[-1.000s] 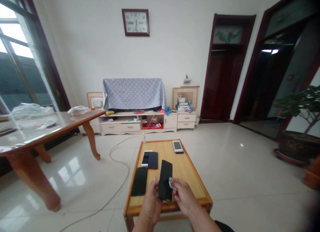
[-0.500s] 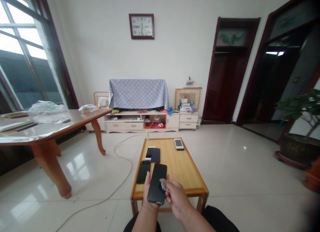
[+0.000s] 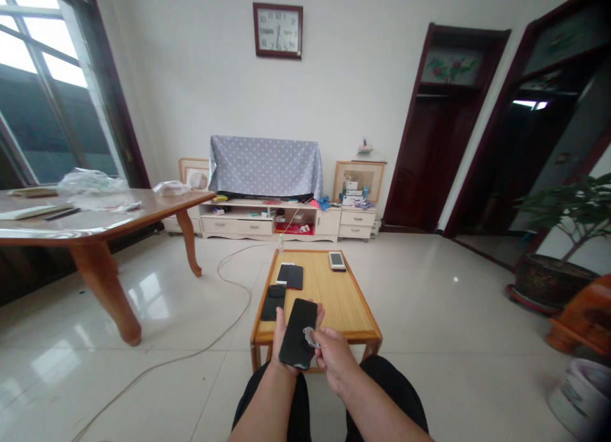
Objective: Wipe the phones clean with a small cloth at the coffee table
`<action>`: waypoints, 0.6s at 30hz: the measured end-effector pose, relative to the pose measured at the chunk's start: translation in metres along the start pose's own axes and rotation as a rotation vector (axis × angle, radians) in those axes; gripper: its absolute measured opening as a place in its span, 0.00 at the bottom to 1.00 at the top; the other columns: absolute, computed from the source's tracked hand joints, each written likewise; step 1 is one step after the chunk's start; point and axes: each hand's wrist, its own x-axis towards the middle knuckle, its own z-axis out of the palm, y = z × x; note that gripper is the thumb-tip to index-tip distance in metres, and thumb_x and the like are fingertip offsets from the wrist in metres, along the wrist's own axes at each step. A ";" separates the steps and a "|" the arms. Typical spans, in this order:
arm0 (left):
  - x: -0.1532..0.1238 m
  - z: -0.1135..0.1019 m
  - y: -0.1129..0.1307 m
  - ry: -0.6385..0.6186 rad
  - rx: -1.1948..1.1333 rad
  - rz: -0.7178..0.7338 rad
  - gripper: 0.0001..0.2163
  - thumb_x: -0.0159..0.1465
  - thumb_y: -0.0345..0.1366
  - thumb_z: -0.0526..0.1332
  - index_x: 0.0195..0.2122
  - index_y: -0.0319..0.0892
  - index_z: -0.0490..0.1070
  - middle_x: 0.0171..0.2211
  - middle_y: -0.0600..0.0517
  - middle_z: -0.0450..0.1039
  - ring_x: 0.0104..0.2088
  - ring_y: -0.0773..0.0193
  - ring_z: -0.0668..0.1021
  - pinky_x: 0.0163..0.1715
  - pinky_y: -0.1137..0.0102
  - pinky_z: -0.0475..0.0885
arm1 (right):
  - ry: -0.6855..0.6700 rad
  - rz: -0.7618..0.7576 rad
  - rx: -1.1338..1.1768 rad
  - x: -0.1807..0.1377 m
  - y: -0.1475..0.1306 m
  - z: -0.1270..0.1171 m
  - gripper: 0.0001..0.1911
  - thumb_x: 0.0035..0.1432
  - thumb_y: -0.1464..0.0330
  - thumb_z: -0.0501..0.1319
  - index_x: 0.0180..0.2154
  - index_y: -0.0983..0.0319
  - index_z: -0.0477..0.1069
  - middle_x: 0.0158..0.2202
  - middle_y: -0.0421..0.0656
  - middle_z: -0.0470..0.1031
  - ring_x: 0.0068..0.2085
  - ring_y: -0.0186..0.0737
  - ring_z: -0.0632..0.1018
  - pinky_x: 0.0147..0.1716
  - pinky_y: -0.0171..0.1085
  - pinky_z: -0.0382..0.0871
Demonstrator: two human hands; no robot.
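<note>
Wooden and pale, the low tabletop (image 3: 351,305) stands on glossy white floor tiles (image 3: 429,366), with more phones (image 3: 289,275) lying toward its far end and a covered cabinet (image 3: 265,168) beyond against the wall. Over the tabletop's near edge the left hand (image 3: 285,340) holds a black phone (image 3: 298,332), its fingers (image 3: 319,313) wrapped round the phone from behind. The right hand (image 3: 331,356) pinches a small grey cloth (image 3: 310,336) against the phone's right edge.

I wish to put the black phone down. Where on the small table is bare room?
The small table is bare on its right half, below the white phone. The left edge is crowded: two phones and a dark phone. The left hand holds the black phone.
</note>
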 end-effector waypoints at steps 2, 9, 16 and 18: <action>-0.010 0.003 -0.003 0.003 0.019 -0.023 0.40 0.61 0.70 0.44 0.53 0.39 0.71 0.54 0.37 0.74 0.59 0.51 0.73 0.53 0.58 0.69 | -0.008 -0.028 -0.059 -0.004 0.002 -0.001 0.15 0.47 0.58 0.66 0.24 0.59 0.63 0.15 0.32 0.61 0.17 0.28 0.61 0.17 0.29 0.49; -0.037 0.006 -0.005 0.027 0.058 -0.032 0.35 0.63 0.66 0.48 0.54 0.41 0.70 0.49 0.40 0.77 0.51 0.47 0.77 0.47 0.55 0.71 | 0.029 -0.292 -0.280 -0.024 -0.004 -0.009 0.08 0.47 0.65 0.66 0.30 0.60 0.72 0.26 0.38 0.74 0.29 0.38 0.73 0.30 0.35 0.65; -0.047 0.012 -0.008 0.042 0.086 0.010 0.32 0.58 0.68 0.54 0.44 0.43 0.75 0.47 0.40 0.78 0.51 0.43 0.77 0.46 0.53 0.73 | -0.103 -0.983 -0.821 -0.069 -0.007 -0.002 0.15 0.60 0.75 0.54 0.45 0.58 0.75 0.45 0.46 0.76 0.48 0.45 0.74 0.50 0.43 0.65; -0.048 0.018 -0.010 0.098 0.117 0.055 0.25 0.62 0.62 0.56 0.44 0.45 0.75 0.48 0.42 0.77 0.51 0.46 0.77 0.46 0.54 0.74 | -0.185 -1.052 -0.936 -0.084 0.000 0.002 0.17 0.61 0.75 0.54 0.48 0.57 0.74 0.47 0.47 0.77 0.48 0.47 0.74 0.51 0.45 0.65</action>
